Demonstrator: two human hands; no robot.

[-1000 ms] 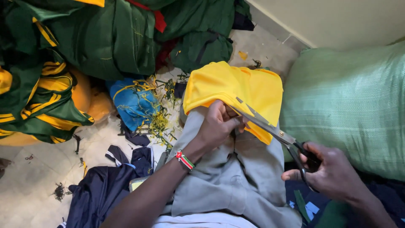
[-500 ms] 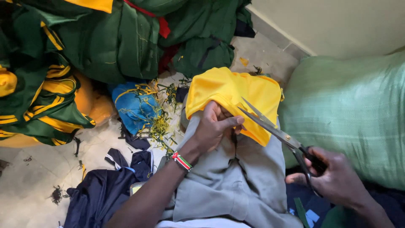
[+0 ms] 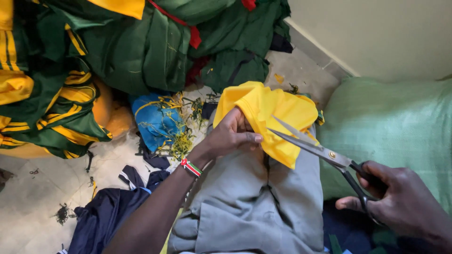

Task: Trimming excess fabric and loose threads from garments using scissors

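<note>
You have one view only, from the camera on your head, tilted steeply down over your lap and the floor beyond it. It sits close: your left hand (image 3: 230, 136) fills the middle and your right hand (image 3: 400, 202), gripping the scissors (image 3: 329, 153), is cut by the lower right edge. The top of the picture reaches the pile of green and yellow garments (image 3: 117, 51) and the wall's foot (image 3: 325, 56).

a soft, matt yellow cloth piece (image 3: 278, 117) is seen above smooth grey woven fabric (image 3: 254, 202). the long scissors (image 3: 325, 151) are made of shiny bare metal with dark handles, beside a coarse green woven plastic sack (image 3: 391, 127).
</note>
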